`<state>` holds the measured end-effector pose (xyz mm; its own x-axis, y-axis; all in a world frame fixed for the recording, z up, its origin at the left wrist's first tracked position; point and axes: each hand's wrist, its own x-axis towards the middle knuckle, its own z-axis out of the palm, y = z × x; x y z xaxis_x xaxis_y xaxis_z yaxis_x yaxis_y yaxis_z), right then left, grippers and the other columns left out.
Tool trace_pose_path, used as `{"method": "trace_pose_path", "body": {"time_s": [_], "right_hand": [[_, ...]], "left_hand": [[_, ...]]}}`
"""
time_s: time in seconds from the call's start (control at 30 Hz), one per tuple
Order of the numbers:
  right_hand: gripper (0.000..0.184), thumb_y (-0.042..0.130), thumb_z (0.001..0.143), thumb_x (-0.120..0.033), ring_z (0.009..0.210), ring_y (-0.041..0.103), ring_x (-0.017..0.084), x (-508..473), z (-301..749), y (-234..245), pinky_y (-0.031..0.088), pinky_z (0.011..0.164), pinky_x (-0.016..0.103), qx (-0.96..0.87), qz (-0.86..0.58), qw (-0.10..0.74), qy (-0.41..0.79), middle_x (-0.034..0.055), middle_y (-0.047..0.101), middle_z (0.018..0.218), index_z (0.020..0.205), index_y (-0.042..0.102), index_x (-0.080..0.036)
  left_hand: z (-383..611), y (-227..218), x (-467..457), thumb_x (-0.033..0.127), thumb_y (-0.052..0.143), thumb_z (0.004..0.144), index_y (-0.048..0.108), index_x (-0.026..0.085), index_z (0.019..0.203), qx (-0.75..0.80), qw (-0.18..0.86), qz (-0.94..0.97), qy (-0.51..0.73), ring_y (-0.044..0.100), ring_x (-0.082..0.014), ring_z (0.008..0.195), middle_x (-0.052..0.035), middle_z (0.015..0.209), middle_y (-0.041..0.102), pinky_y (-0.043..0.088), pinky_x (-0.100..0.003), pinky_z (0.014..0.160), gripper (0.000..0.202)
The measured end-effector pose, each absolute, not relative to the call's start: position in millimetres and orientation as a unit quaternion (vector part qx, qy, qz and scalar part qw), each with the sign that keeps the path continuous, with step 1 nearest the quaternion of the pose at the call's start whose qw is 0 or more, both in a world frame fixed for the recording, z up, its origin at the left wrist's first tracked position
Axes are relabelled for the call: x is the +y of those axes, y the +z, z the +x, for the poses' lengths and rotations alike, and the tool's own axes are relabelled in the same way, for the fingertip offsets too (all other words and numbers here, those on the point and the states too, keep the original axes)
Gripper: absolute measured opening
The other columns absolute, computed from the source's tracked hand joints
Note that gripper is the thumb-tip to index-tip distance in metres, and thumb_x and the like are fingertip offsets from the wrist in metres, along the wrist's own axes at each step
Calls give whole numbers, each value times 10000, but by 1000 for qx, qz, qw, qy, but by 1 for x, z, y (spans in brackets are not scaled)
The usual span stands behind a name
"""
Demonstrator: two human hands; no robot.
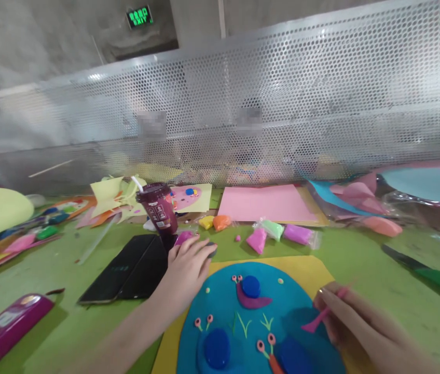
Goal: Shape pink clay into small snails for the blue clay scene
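My left hand [191, 257] is over the green table beside the cup, fingers curled down. A small dark lump [212, 250] shows at its fingertips, apparently pinched there. Just behind its knuckles lies a magenta clay packet [183, 238]. My right hand [334, 311] is closed around a pink clay modelling tool [317, 320], its flat tip over the right side of a blue disc [220, 283]. Clay snails with blue shells sit on this disc, among them a purple-bodied snail [251, 298]. Thin green grass strands [242, 324] lie between them. Yellow paper [313, 265] is underneath.
A dark cup with a straw [160, 210] stands behind a black folded case [130, 270]. Clay packets [270, 229] and pink paper [266, 202] lie farther back. Green-handled scissors [430, 272] rest at right, a purple tool [13, 324] at left. A perforated metal screen [282, 98] rises behind.
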<state>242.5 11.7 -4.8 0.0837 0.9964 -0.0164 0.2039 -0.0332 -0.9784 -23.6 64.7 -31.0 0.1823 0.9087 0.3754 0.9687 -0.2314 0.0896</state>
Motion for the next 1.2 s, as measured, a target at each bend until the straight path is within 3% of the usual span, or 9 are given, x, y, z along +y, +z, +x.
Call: {"method": "trace_pose_path", "body": {"time_s": [0.17,0.3,0.4,0.53,0.63,0.77,0.87,1.1,1.2], "right_hand": [[393,551,709,-583,500,483,164,16,250,-11,434,498,232,-536,-558,419,474,-2,503,501,581,577,-212],[390,565,689,-544,420,412,127,16,249,-8,321,368,195,-496,-604,424,457,-18,451,468,503,501,-207],[339,551,713,-513,390,353,98,15,245,-3,271,353,172,-479,-607,440,456,-34,444,464,581,547,-201],[339,547,758,-509,408,334,89,14,246,-1,286,372,166,-472,-585,452,481,-41,429,461,664,579,-185],[319,624,714,-498,422,354,97,17,251,-2,331,395,182,-439,-561,483,509,-44,415,465,674,584,-184],[343,584,731,-501,382,296,83,24,260,-2,311,381,184,-391,-564,503,526,-68,321,419,606,505,-192],[372,503,781,-499,359,284,84,30,265,-2,284,373,184,-427,-586,468,505,-79,266,387,575,449,-195],[371,384,854,-494,354,334,79,38,268,-4,298,378,176,-508,-594,371,502,-54,416,392,649,453,-193],[374,307,910,-455,281,321,73,35,268,1,200,290,168,-523,-624,286,504,-38,466,396,674,436,-195]], "left_hand": [[-25,-32,65,163,419,860,590,232,1076,-611,86,-765,-185,463,-280,1147,-42,1154,625,339,-471,903,283],[-24,-34,62,184,412,866,559,222,1109,-610,89,-765,-186,454,-293,1146,-65,1185,596,302,-510,909,287],[-22,-32,60,216,414,874,531,201,1150,-603,85,-771,-188,425,-288,1173,-81,1228,562,269,-515,947,300],[-13,-22,68,223,388,898,505,176,1185,-589,79,-781,-192,419,-267,1177,-85,1220,565,288,-493,961,313],[1,-14,89,242,421,906,493,206,1205,-563,78,-802,-184,442,-234,1157,-60,1218,560,343,-448,951,309],[17,-18,121,306,527,865,552,179,1104,-560,75,-808,-170,503,-245,1093,-77,1191,541,398,-486,918,271],[22,-24,134,304,528,866,567,172,1059,-569,64,-803,-167,535,-227,1041,-77,1157,556,436,-459,886,237],[15,-14,118,305,532,863,576,151,1010,-580,-13,-782,-229,570,-204,957,-65,1058,591,466,-425,835,217],[15,-10,101,298,534,862,571,137,964,-572,-89,-765,-284,596,-168,818,-38,917,611,494,-371,747,194]]}}
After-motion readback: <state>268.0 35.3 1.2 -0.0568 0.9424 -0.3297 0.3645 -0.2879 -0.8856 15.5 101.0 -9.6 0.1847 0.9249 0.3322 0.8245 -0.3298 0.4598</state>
